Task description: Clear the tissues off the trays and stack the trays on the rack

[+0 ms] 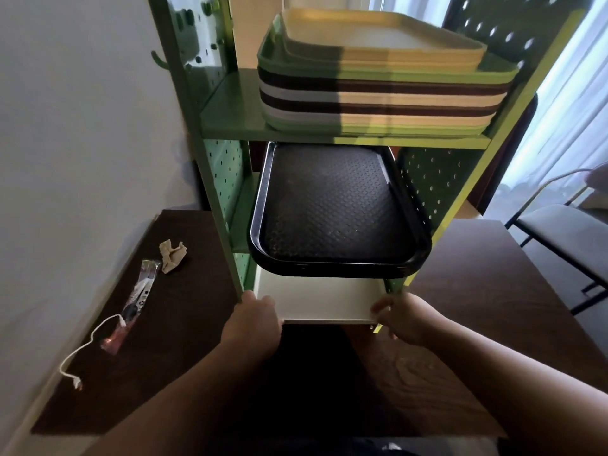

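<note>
Both hands grip a white tray [316, 299] low in the rack [223, 120]: left hand [253, 319] clamped on its near-left corner, right hand [403, 319] on its near-right.

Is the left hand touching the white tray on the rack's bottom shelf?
Touching. The head view shows the left hand gripping the near left corner of the flat white tray, its fingers overlapping the tray's front edge with no gap.
</note>
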`<act>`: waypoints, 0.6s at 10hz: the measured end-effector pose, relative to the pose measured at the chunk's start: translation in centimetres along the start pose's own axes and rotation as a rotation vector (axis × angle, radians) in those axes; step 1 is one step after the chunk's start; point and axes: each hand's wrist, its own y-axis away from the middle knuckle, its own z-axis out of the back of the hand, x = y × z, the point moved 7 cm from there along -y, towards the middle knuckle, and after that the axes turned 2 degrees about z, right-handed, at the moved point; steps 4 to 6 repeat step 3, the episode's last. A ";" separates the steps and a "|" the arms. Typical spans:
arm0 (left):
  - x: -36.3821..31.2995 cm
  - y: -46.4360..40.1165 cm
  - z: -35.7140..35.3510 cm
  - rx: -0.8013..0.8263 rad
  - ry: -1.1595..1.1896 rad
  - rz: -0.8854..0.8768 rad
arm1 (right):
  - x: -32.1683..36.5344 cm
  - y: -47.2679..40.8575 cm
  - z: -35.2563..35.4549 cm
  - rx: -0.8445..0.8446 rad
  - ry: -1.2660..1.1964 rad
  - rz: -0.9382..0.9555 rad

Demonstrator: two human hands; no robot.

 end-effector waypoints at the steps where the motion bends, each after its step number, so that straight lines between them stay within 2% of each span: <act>1: -0.5 0.3 0.4 0.018 -0.091 0.016 | -0.4 -0.3 0.0 0.093 -0.014 -0.025; 2: -2.1 0.4 1.1 -0.028 -0.169 -0.025 | -0.6 -0.3 -0.3 0.182 -0.096 -0.068; 3: -6.5 0.5 1.0 -0.007 -0.044 -0.166 | -1.3 -0.7 0.0 0.276 -0.247 -0.127; 6: -6.5 0.5 1.0 -0.007 -0.044 -0.166 | -1.3 -0.7 0.0 0.276 -0.247 -0.127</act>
